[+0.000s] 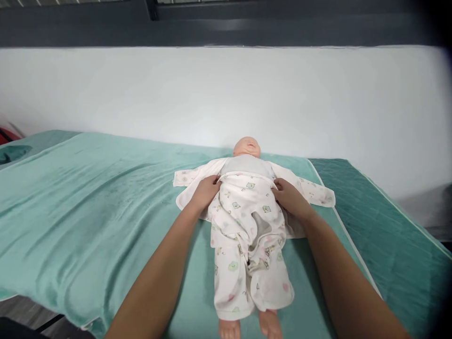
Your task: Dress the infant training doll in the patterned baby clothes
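Observation:
A baby doll (247, 147) lies on its back, its head toward the wall and its bare feet toward me. White patterned baby pants (243, 202) cover its legs and reach high up the belly, with an opening at the crotch. My left hand (208, 190) grips the waistband at the left side, thumb and fingers closed on the cloth. At the right side, my right hand (287, 195) pinches the same waistband. Beneath the doll, a white patterned jacket (318, 194) is spread open with both sleeves out. A plain pale cloth (245, 165) covers the chest.
A light green blanket (106, 197) with soft folds lies under the doll. Darker green quilted cloth (391, 245) runs along the right. Behind the doll's head stands a white wall (226, 94). Grey floor (21, 308) shows at the lower left, past the blanket's edge.

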Motion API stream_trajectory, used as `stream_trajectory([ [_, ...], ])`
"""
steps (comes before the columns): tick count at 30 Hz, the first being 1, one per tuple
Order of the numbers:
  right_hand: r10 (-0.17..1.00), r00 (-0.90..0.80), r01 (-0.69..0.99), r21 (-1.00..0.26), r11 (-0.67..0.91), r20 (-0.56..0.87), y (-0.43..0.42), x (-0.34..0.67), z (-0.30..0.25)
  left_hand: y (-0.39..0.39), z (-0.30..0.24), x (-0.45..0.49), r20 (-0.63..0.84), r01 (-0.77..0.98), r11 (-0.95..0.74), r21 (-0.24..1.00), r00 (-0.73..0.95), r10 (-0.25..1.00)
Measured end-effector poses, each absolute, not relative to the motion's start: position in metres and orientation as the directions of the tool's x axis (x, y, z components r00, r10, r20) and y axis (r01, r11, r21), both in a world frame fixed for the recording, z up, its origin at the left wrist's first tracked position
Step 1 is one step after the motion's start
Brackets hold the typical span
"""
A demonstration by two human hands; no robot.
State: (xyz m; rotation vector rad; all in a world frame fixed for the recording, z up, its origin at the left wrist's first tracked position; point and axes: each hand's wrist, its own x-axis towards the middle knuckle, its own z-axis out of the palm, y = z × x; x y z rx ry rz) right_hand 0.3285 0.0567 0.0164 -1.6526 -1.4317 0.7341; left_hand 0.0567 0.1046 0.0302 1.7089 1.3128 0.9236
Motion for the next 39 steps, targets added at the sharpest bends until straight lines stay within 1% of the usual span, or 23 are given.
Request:
stream_trajectory([
  [1,0.983,0.168,0.467,-0.884,-0.019,0.068,0.056,0.327,0.017,0.103,0.031,0.056,0.043,0.36,-0.127,0.924,0.232,0.972],
  [3,0.99,0.133,0.357,-0.934,0.001,0.052,0.053,0.325,0.017,0.101,0.032,0.057,-0.053,0.2,-0.009,0.98,0.302,0.952],
  [6,0.996,0.082,0.162,-0.987,0.013,0.027,0.051,0.322,0.014,0.101,0.029,0.058,-0.158,-0.018,0.177,0.984,0.368,0.916],
  [9,0.999,0.035,0.02,-1.0,0.018,0.019,0.051,0.323,0.011,0.104,0.024,0.059,-0.172,-0.136,0.242,0.961,0.392,0.904],
  [13,1.0,0.016,-0.037,-0.999,0.01,0.01,0.053,0.327,0.011,0.109,0.019,0.058,-0.131,-0.232,0.249,0.94,0.427,0.895],
  [18,0.998,-0.062,-0.145,-0.989,0.006,0.015,0.052,0.329,0.014,0.108,0.017,0.055,-0.116,-0.255,0.246,0.935,0.437,0.892],
  [22,0.998,-0.064,-0.202,-0.979,-0.006,0.007,0.051,0.329,0.013,0.103,0.022,0.056,-0.096,-0.248,0.217,0.944,0.423,0.901],
  [25,0.999,-0.047,-0.195,-0.981,-0.014,-0.005,0.051,0.329,0.012,0.1,0.028,0.058,-0.095,-0.249,0.213,0.945,0.415,0.905],
  [30,0.997,-0.071,-0.207,-0.978,0.009,0.024,0.05,0.326,0.011,0.098,0.03,0.06,-0.1,-0.228,0.206,0.952,0.405,0.909],
  [34,0.996,-0.079,-0.148,-0.989,0.021,0.033,0.05,0.325,0.008,0.098,0.031,0.06,-0.101,-0.179,0.189,0.966,0.412,0.906],
  [39,0.999,-0.033,-0.087,-0.996,-0.002,0.001,0.054,0.326,0.01,0.098,0.033,0.061,-0.057,-0.111,0.116,0.987,0.434,0.899],
])
